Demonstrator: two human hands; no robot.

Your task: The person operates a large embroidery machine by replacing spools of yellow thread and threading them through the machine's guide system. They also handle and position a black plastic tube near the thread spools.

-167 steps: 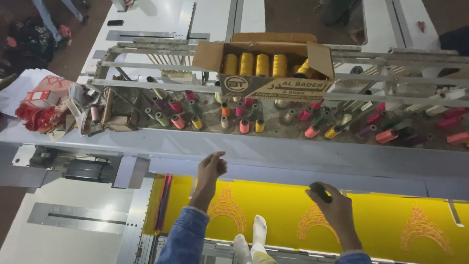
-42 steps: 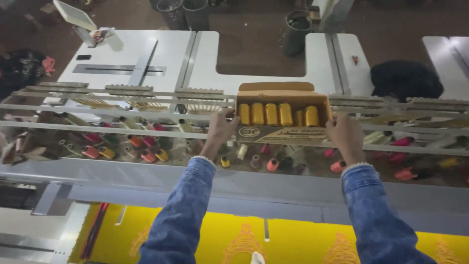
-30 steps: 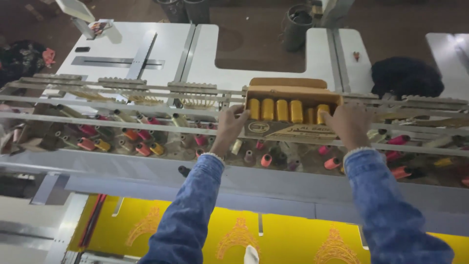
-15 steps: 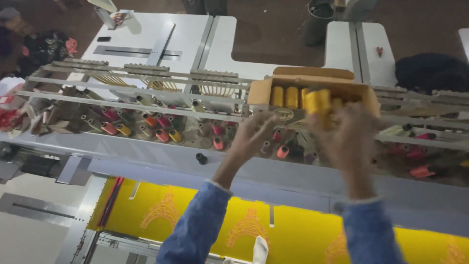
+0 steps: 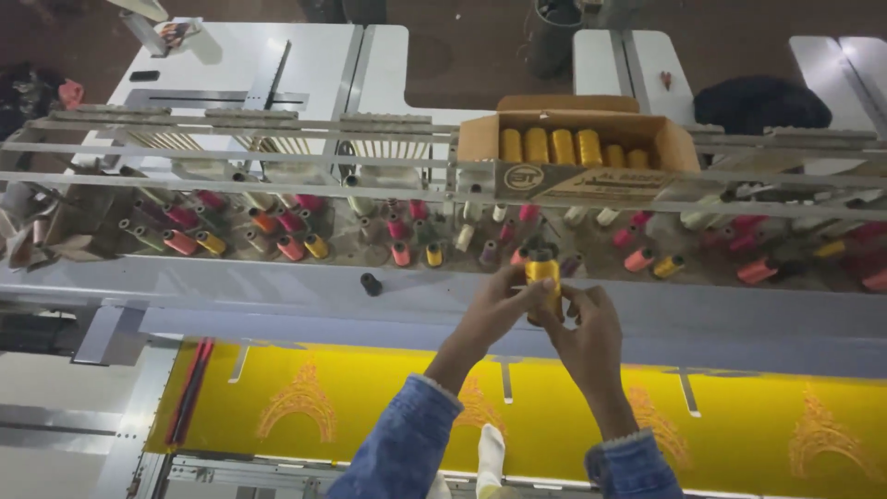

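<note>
At centre frame, both hands are holding one yellow spool (image 5: pixel 542 274) upright: the left hand (image 5: pixel 496 310) is pinching it from 9 o'clock, the right hand (image 5: pixel 582 319) from 4 o'clock. A moment earlier they were gripping the box (image 5: pixel 591 171); now the spool is sitting out, over the ledge (image 5: pixel 277 288). At 12 o'clock, crowded spools (image 5: pixel 296 242) are leaving little room; toward 6 o'clock, yellow cloth (image 5: pixel 739 434) is lying open.

left hand (image 5: pixel 494 310): raised ahead, fingers curled shut around a yellow spool (image 5: pixel 542 274) | right hand (image 5: pixel 584 328): just beside it, fingertips pinching the same spool from the right | both forearms: angled inward, denim cuffs at wrists
</note>
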